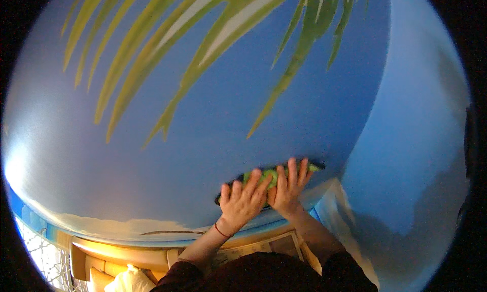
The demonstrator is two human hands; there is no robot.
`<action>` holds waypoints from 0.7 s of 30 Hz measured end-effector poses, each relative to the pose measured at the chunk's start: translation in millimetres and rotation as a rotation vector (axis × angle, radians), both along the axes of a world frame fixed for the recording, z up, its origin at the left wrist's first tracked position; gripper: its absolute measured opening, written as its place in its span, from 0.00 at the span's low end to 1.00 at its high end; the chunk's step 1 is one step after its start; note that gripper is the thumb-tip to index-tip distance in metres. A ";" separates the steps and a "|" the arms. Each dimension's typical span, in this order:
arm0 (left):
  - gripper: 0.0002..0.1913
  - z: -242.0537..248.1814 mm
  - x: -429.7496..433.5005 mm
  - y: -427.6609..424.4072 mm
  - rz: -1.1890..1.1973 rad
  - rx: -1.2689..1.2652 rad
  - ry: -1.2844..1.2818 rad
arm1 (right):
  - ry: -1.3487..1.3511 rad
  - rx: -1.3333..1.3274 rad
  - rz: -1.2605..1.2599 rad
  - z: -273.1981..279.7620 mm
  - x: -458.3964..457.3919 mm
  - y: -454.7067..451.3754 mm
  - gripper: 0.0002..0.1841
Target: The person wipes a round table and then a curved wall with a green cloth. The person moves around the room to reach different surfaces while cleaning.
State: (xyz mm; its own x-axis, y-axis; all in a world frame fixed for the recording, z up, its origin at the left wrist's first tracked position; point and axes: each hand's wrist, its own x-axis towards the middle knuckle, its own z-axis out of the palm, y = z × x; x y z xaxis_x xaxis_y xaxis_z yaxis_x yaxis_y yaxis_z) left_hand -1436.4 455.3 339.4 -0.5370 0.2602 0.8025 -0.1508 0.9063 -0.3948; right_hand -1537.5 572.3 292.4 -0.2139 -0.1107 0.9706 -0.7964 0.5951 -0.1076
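Observation:
A bright green cleaning pad with a dark border [271,174] lies against a blue painted wall [198,139]. My left hand [242,201], with a thin red band at its wrist, presses its spread fingers over the pad's left part. My right hand [287,187] rests on the right part, fingers pointing up the wall. The two hands are close together, thumbs towards each other. Both palms hide much of the pad, and its underside is out of sight. The fingertips look slightly blurred.
Painted green palm fronds [152,52] spread above. A lighter blue wall [407,120] meets this one at a corner on the right. Lower left are a tan sofa [114,249], a whitish bag or cushion [131,280] and a bright window with a lattice grille [42,254].

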 end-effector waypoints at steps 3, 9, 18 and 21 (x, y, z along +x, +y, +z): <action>0.21 -44.0 -7.0 1.3 -0.058 -0.090 0.034 | 0.058 -0.022 0.037 -53.0 -8.7 5.0 0.25; 0.25 10.5 -36.2 47.7 -0.007 0.022 0.057 | 0.076 -0.015 0.028 39.2 -40.5 50.4 0.25; 0.26 3.4 -96.8 114.6 -0.170 -0.070 0.007 | 0.063 -0.127 -0.067 5.2 -104.1 121.0 0.25; 0.26 -51.3 -92.8 110.7 -0.220 -0.120 -0.198 | 0.001 -0.186 -0.029 -77.0 -95.6 115.5 0.24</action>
State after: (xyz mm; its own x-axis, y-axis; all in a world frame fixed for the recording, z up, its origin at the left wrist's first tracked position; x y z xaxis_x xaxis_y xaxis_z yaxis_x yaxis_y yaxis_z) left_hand -1529.1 566.0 288.1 -0.5997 0.4738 0.6449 0.1341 0.8540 -0.5027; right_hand -1633.0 687.8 215.4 -0.2131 0.0766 0.9740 -0.7795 0.5877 -0.2167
